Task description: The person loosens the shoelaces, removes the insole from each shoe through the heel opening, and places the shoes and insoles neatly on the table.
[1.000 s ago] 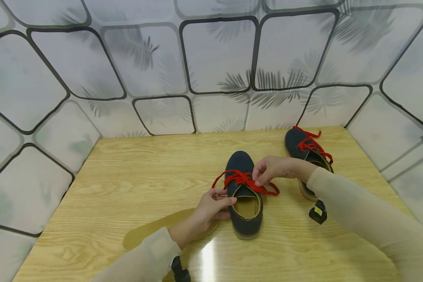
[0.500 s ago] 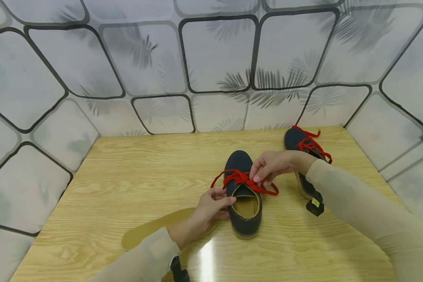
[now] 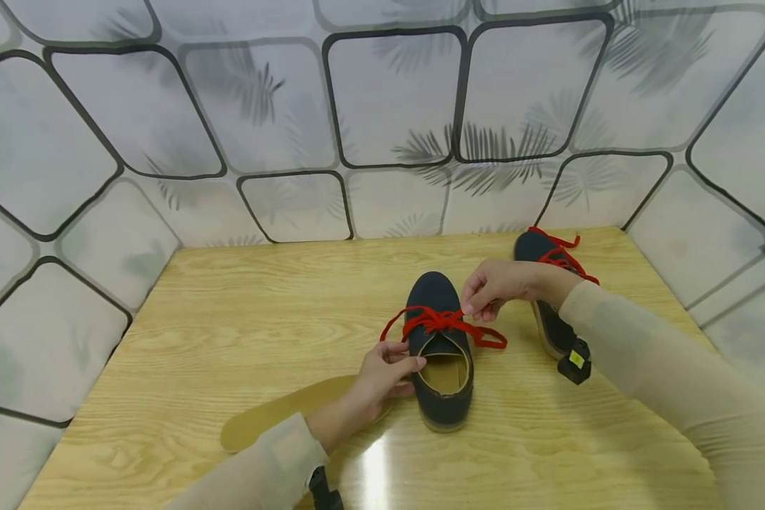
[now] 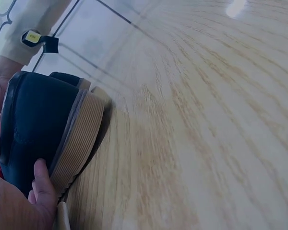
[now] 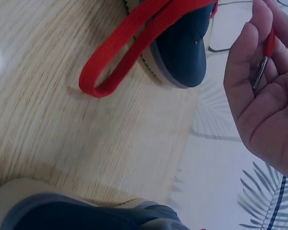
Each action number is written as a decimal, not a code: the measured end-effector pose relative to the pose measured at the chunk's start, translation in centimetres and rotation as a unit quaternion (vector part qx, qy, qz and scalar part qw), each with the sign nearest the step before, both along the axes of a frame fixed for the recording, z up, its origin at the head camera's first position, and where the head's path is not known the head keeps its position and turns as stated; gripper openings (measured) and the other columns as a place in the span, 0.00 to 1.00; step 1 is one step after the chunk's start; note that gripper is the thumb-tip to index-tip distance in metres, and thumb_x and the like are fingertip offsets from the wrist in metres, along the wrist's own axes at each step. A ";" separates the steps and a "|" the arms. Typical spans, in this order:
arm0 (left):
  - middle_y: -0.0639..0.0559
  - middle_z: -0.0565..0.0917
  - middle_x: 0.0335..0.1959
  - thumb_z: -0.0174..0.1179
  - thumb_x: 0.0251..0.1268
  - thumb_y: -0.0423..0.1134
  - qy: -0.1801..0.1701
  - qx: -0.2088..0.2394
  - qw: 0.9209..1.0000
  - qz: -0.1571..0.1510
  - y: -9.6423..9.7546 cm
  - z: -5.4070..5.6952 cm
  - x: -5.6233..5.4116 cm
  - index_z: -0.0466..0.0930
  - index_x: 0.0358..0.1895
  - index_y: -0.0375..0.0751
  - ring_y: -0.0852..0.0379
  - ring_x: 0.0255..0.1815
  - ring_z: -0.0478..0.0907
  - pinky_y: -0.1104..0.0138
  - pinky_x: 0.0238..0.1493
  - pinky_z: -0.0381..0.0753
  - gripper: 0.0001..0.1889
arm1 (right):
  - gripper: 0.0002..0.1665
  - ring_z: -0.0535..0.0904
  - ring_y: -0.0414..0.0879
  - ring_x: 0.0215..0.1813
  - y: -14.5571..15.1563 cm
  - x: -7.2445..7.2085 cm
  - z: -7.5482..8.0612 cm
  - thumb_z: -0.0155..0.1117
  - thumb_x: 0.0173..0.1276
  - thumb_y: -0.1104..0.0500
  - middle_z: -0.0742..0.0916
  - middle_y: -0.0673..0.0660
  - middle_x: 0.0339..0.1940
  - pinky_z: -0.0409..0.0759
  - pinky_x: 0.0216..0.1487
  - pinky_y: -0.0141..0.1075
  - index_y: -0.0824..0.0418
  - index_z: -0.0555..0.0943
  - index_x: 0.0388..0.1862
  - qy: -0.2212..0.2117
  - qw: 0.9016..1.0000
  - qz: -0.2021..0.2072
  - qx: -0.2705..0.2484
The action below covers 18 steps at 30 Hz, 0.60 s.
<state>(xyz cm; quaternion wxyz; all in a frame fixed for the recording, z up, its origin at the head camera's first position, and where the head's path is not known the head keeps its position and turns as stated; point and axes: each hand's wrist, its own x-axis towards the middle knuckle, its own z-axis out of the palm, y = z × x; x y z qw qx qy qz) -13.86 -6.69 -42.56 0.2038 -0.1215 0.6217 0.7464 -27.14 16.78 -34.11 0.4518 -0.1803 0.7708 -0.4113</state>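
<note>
A dark navy shoe with a tan sole stands on the wooden table, toe pointing away, its red shoelace tied in a bow across the front. My left hand holds the shoe's left side, thumb over the opening's edge and fingers along the outside; the left wrist view shows fingers against the dark upper. To the right of the bow, my right hand pinches one shoelace end. In the right wrist view, its metal tip pokes out below the fingers, and a lace loop hangs beside the shoe.
The matching shoe, also red-laced, stands at the back right, partly behind my right forearm. A flat tan insole-shaped piece lies under my left forearm. A patterned cloth wall borders the table at the back and sides.
My right hand has lifted and moved slightly away from the bow, drawing the pinched lace end taut to the upper right. The left hand and shoe have stayed in place.
</note>
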 end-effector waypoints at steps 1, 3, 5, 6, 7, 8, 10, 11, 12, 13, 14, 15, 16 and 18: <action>0.47 0.75 0.41 0.66 0.53 0.33 0.001 0.000 1.000 0.000 0.0 0.0 0.0 0.66 0.57 0.32 0.58 0.34 0.78 0.62 0.36 0.84 0.28 | 0.08 0.77 0.42 0.23 0.1 -0.1 0.0 0.66 0.61 0.62 0.83 0.53 0.21 0.81 0.33 0.35 0.69 0.82 0.33 0.002 1.000 -0.002 -0.002; 0.47 0.74 0.42 0.66 0.52 0.33 0.000 -0.001 1.000 -0.002 0.0 0.0 0.0 0.66 0.57 0.32 0.58 0.34 0.78 0.62 0.36 0.84 0.28 | 0.06 0.77 0.41 0.23 0.2 -0.1 0.0 0.66 0.61 0.62 0.83 0.53 0.21 0.81 0.33 0.35 0.66 0.83 0.32 0.001 1.000 -0.004 -0.005; 0.46 0.74 0.42 0.66 0.52 0.33 0.000 -0.001 1.000 -0.003 -0.1 0.0 0.0 0.67 0.56 0.32 0.57 0.34 0.78 0.62 0.36 0.84 0.28 | 0.04 0.76 0.41 0.23 0.3 -0.3 0.0 0.66 0.61 0.62 0.83 0.53 0.21 0.81 0.32 0.34 0.64 0.84 0.30 -0.002 1.000 -0.005 -0.004; 0.46 0.74 0.42 0.66 0.52 0.32 0.000 -0.001 1.000 -0.003 0.0 0.0 0.0 0.66 0.56 0.32 0.57 0.34 0.77 0.62 0.36 0.84 0.28 | 0.04 0.76 0.41 0.22 0.4 -0.3 0.0 0.66 0.61 0.62 0.83 0.52 0.21 0.80 0.32 0.34 0.63 0.84 0.30 -0.005 1.000 -0.005 -0.004; 0.46 0.74 0.41 0.66 0.52 0.32 0.000 -0.002 1.000 -0.003 0.0 0.0 0.0 0.67 0.56 0.32 0.57 0.33 0.77 0.62 0.35 0.84 0.28 | 0.04 0.76 0.41 0.22 0.4 -0.4 0.0 0.66 0.62 0.62 0.83 0.52 0.21 0.80 0.32 0.34 0.63 0.84 0.30 -0.008 1.000 -0.006 -0.004; 0.46 0.74 0.41 0.66 0.52 0.32 0.001 -0.004 1.000 -0.002 0.0 0.0 0.0 0.67 0.56 0.32 0.57 0.33 0.77 0.62 0.35 0.84 0.28 | 0.04 0.75 0.41 0.22 0.4 -0.4 0.0 0.66 0.62 0.62 0.83 0.52 0.21 0.79 0.31 0.33 0.63 0.84 0.30 -0.011 1.000 -0.008 -0.003; 0.46 0.74 0.41 0.66 0.52 0.32 0.003 -0.006 1.000 0.000 0.0 0.0 0.0 0.67 0.56 0.32 0.57 0.33 0.77 0.62 0.35 0.84 0.27 | 0.04 0.75 0.41 0.22 0.5 -0.6 0.0 0.65 0.62 0.62 0.83 0.51 0.21 0.78 0.30 0.33 0.62 0.84 0.29 -0.018 1.000 -0.010 0.000; 0.46 0.74 0.41 0.66 0.52 0.32 0.004 -0.007 1.000 0.001 0.1 0.1 0.1 0.67 0.57 0.32 0.57 0.33 0.77 0.62 0.35 0.84 0.27 | 0.04 0.74 0.40 0.21 0.5 -0.7 0.1 0.65 0.62 0.62 0.83 0.51 0.21 0.77 0.30 0.33 0.62 0.84 0.29 -0.021 1.000 -0.011 0.002; 0.46 0.74 0.41 0.65 0.52 0.32 0.005 -0.008 1.000 0.001 0.1 0.1 0.1 0.67 0.57 0.32 0.57 0.33 0.77 0.62 0.35 0.84 0.27 | 0.05 0.74 0.41 0.21 0.5 -0.7 0.1 0.65 0.62 0.62 0.83 0.51 0.20 0.77 0.30 0.32 0.62 0.84 0.29 -0.025 1.000 -0.011 0.002; 0.46 0.74 0.41 0.65 0.52 0.32 0.005 -0.010 1.000 0.002 0.1 0.1 0.1 0.67 0.57 0.32 0.57 0.33 0.77 0.62 0.35 0.84 0.27 | 0.05 0.74 0.41 0.21 0.5 -0.8 0.1 0.65 0.62 0.62 0.83 0.51 0.20 0.76 0.30 0.32 0.62 0.84 0.29 -0.028 1.000 -0.011 0.003; 0.46 0.74 0.41 0.65 0.52 0.32 0.006 -0.011 1.000 0.003 0.1 0.1 0.1 0.67 0.57 0.32 0.57 0.33 0.77 0.62 0.35 0.84 0.27 | 0.05 0.74 0.41 0.21 0.5 -0.9 0.1 0.65 0.63 0.62 0.83 0.51 0.21 0.76 0.29 0.32 0.62 0.84 0.29 -0.030 0.999 -0.010 0.004; 0.46 0.74 0.41 0.65 0.52 0.31 0.008 -0.012 1.000 0.003 0.1 0.1 0.1 0.67 0.57 0.32 0.57 0.33 0.77 0.62 0.35 0.84 0.27 | 0.05 0.74 0.41 0.21 0.6 -1.0 0.1 0.65 0.63 0.62 0.83 0.51 0.21 0.76 0.30 0.32 0.62 0.84 0.29 -0.032 0.999 -0.010 0.004; 0.46 0.74 0.41 0.65 0.52 0.31 0.008 -0.012 1.000 0.003 0.2 0.2 0.1 0.67 0.57 0.32 0.57 0.33 0.77 0.62 0.35 0.85 0.27 | 0.05 0.74 0.41 0.22 0.6 -1.1 0.2 0.65 0.63 0.62 0.83 0.51 0.21 0.76 0.30 0.32 0.62 0.84 0.29 -0.034 0.999 -0.010 0.005; 0.45 0.74 0.41 0.65 0.52 0.31 0.010 -0.013 1.000 0.004 0.2 0.1 0.1 0.67 0.56 0.32 0.57 0.33 0.77 0.61 0.35 0.85 0.27 | 0.05 0.74 0.41 0.22 0.7 -1.3 0.1 0.64 0.63 0.62 0.83 0.51 0.21 0.76 0.30 0.32 0.62 0.83 0.30 -0.034 0.999 -0.010 0.005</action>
